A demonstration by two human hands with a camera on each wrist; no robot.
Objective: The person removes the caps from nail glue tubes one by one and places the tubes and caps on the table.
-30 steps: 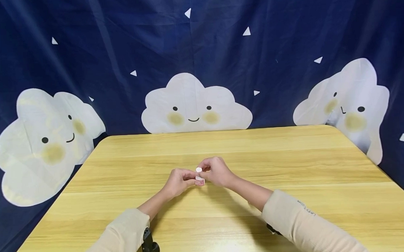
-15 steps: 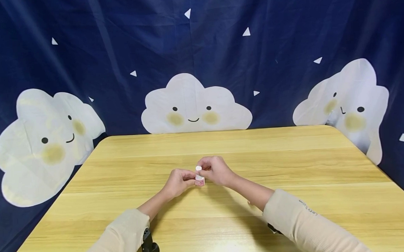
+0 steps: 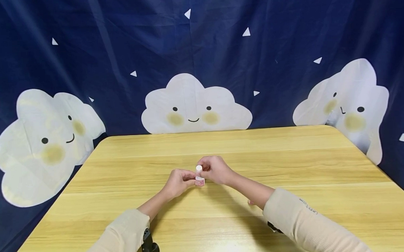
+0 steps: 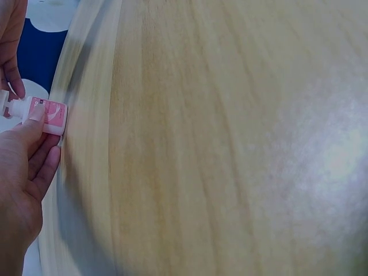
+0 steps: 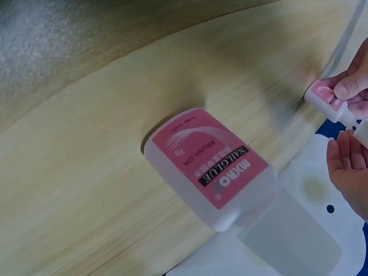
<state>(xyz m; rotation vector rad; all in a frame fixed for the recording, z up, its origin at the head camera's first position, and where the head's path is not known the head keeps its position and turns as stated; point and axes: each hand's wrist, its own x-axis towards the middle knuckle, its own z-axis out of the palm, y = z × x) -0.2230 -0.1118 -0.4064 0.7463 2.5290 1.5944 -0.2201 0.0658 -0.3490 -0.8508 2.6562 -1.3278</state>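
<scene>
My left hand (image 3: pixel 178 183) pinches a small white bottle (image 3: pixel 200 182) with a pink label, upright at the middle of the table. Above it, my right hand (image 3: pixel 217 170) holds the white cap (image 3: pixel 199 168) between thumb and fingers. In the right wrist view the neck shows between bottle (image 5: pixel 323 99) and cap (image 5: pixel 362 133). The left wrist view has the left thumb lying on the label (image 4: pixel 56 115). A second bottle (image 5: pixel 210 167), labelled nail glue and with its white cap (image 5: pixel 292 233) on, stands by the right wrist; the forearm mostly hides it in the head view.
The wooden table (image 3: pixel 306 155) reaches back to a dark blue curtain (image 3: pixel 219 47) with white clouds. A black device (image 3: pixel 148 246) is strapped below the left sleeve, and another (image 3: pixel 274 228) shows under the right sleeve.
My right hand has risen slightly with the cap, which now sits a little higher above the bottle. My left hand has stayed in place. The right forearm has shifted slightly, uncovering some pink.
</scene>
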